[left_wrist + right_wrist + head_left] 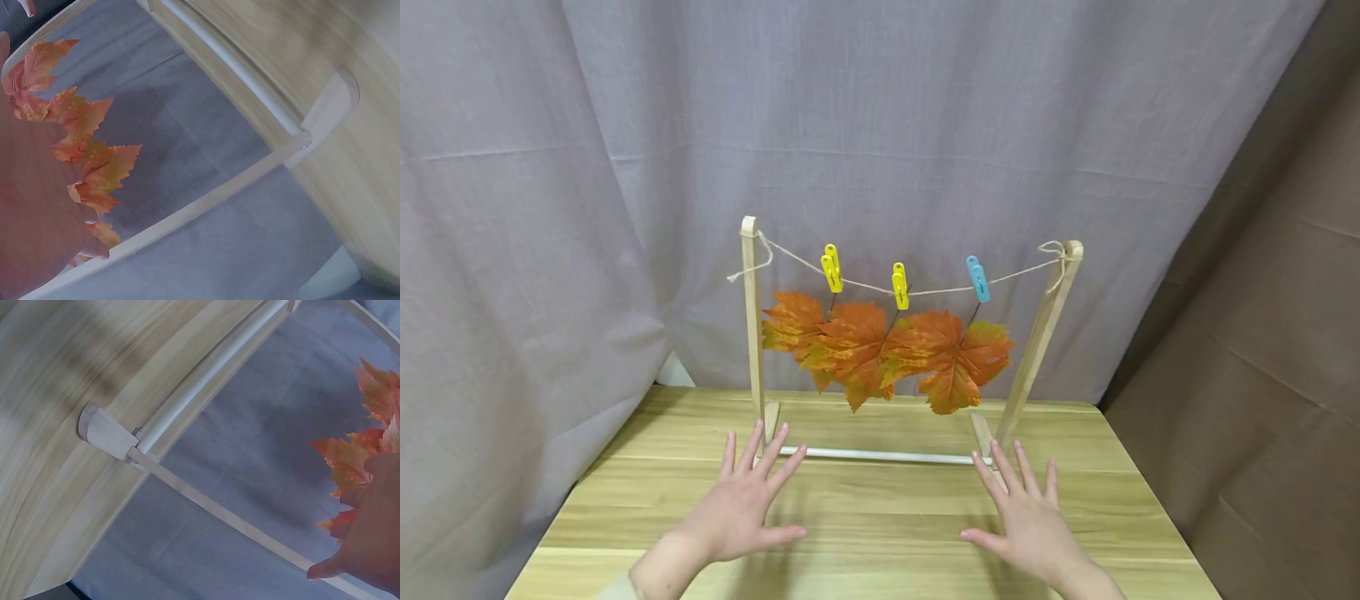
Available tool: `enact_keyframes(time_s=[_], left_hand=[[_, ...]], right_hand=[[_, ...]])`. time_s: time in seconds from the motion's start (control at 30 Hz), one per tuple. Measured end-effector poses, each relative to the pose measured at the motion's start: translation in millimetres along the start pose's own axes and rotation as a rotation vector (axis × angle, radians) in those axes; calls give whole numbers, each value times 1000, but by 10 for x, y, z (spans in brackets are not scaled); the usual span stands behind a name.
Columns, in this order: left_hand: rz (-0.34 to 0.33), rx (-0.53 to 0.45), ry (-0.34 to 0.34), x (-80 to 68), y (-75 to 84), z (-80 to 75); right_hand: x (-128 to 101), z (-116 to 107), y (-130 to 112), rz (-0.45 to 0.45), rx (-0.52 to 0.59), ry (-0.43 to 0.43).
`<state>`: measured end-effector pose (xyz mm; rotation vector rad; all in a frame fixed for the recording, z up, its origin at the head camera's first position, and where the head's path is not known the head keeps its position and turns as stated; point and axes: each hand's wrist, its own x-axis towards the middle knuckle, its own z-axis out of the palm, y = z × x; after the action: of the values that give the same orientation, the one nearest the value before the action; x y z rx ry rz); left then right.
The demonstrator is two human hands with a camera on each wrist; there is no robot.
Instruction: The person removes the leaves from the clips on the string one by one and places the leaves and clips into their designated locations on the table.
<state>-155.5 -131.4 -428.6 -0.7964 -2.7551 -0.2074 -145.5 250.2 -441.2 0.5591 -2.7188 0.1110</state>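
The left hand (741,510) and right hand (1033,525) are spread, empty and well apart, before the wooden frame (1037,350). Any adjusting is best done by the posts (753,317), not the sagging string (940,292) — the orange leaves (955,367) hang there by plastic pegs (900,286), and a tug could swing them. The leaves look jagged and veined — the posts flat, round-topped.

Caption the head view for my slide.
Three pegs hold orange leaves on a string between wooden posts, both hands spread in front.

A grey curtain (880,100) hangs behind a wood-grained table (880,525).
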Motion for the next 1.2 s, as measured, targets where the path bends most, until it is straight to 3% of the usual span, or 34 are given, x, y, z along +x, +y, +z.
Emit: enact_keyframes(time_s=[0.23, 0.4, 0.67, 0.9, 1.2], left_hand=[[8, -43, 19, 25, -42, -56], [-24, -148, 14, 54, -87, -136], [-28, -191, 87, 164, -162, -287], [-51, -234, 137, 334, -235, -513], [-81, -356, 230, 641, -257, -859]], right_hand=[[42, -29, 21, 19, 67, -19], [157, -63, 44, -5, 104, 10], [366, -177, 50, 2, 214, -3], [606, -275, -33, -7, 314, 7], [938, -396, -247, 16, 471, -52]])
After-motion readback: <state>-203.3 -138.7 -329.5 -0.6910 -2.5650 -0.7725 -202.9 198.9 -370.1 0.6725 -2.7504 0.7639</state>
